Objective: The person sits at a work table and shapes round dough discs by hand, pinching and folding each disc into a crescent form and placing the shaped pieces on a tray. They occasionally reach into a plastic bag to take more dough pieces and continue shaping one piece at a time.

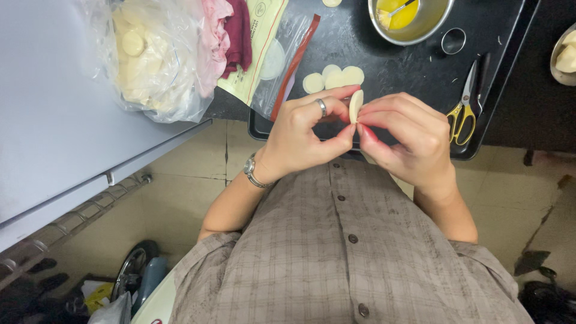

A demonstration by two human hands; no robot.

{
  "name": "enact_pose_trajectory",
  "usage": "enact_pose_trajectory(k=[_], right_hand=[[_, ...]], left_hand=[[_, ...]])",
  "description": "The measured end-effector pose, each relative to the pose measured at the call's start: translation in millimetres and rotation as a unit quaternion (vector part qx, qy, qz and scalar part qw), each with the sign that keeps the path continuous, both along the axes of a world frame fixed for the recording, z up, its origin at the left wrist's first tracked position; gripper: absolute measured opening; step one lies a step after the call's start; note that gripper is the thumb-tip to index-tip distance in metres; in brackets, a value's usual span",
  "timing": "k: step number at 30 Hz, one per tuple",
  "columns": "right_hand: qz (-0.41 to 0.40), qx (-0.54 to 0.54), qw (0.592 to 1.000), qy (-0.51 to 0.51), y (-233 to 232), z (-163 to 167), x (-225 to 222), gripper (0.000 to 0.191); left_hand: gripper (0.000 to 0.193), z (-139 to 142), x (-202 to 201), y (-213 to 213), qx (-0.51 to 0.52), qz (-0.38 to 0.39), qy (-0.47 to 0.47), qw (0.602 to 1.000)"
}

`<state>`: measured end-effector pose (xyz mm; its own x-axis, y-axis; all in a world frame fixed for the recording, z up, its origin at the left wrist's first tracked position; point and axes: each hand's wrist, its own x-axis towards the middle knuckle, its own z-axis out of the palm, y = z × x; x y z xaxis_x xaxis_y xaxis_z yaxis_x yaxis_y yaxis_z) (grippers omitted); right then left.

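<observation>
Both sets of fingers pinch shut on one pale, round dough disc (356, 106), held on edge between the left hand (303, 135) and the right hand (408, 135) above the near rim of the black tray (420, 72). The wrists angle inward, thumbs meeting under the disc. Just beyond the fingers three more discs (333, 78) lie flat, with yellow-handled scissors (463, 114) to their right.

Dough disc (356, 105) matt, pale, smooth. Tray (384, 66) upper centre: glossy black plastic. Bowl (441, 21) top: shiny metal. Bag (150, 60) upper left: clear crinkled plastic.
</observation>
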<state>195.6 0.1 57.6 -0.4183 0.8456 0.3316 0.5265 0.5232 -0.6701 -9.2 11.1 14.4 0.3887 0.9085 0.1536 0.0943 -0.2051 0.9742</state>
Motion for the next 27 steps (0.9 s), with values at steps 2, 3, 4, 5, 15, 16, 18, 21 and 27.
enact_pose_trajectory(k=[2, 3, 4, 5, 15, 16, 18, 21, 27], right_hand=[[-0.004, -0.012, 1.0, -0.004, 0.1, -0.4, -1.1, 0.017], [-0.006, -0.018, 1.0, -0.007, 0.0, -0.4, -0.4, 0.017], [-0.016, -0.029, 0.999, 0.005, -0.1, -0.7, 0.0, 0.016], [-0.026, -0.04, 0.999, 0.017, -0.4, -1.4, 0.1, 0.016], [-0.02, -0.044, 0.998, 0.034, 0.2, -10.0, 7.4, 0.016], [-0.035, -0.055, 0.997, 0.044, -0.3, -11.4, 9.0, 0.015], [-0.063, -0.077, 0.993, 0.064, -1.2, -16.4, 10.7, 0.013], [-0.057, -0.058, 0.99, 0.112, -0.9, -28.8, 10.5, 0.02], [-0.047, -0.109, 0.959, 0.255, -3.9, -56.9, 0.2, 0.038]], left_hand=[[0.014, -2.1, 1.6, -1.2, 0.003, 0.01, 0.007, 1.0], [0.014, -3.3, 2.7, -1.6, 0.005, 0.015, 0.01, 1.0], [0.013, -4.8, 3.1, -1.4, -0.009, 0.008, -0.012, 1.0], [0.012, -6.4, 3.0, -0.9, -0.022, 0.002, -0.033, 0.999], [0.01, -14.2, 3.3, 0.9, -0.073, -0.027, -0.089, 0.993], [0.01, -14.8, 3.3, 1.0, -0.07, -0.03, -0.092, 0.993], [0.01, -15.9, 2.2, 0.7, -0.065, -0.031, -0.097, 0.993], [0.008, -18.2, 5.0, 0.6, -0.046, -0.013, -0.115, 0.992], [0.008, -23.4, 6.4, 1.0, 0.046, -0.021, -0.083, 0.995]])
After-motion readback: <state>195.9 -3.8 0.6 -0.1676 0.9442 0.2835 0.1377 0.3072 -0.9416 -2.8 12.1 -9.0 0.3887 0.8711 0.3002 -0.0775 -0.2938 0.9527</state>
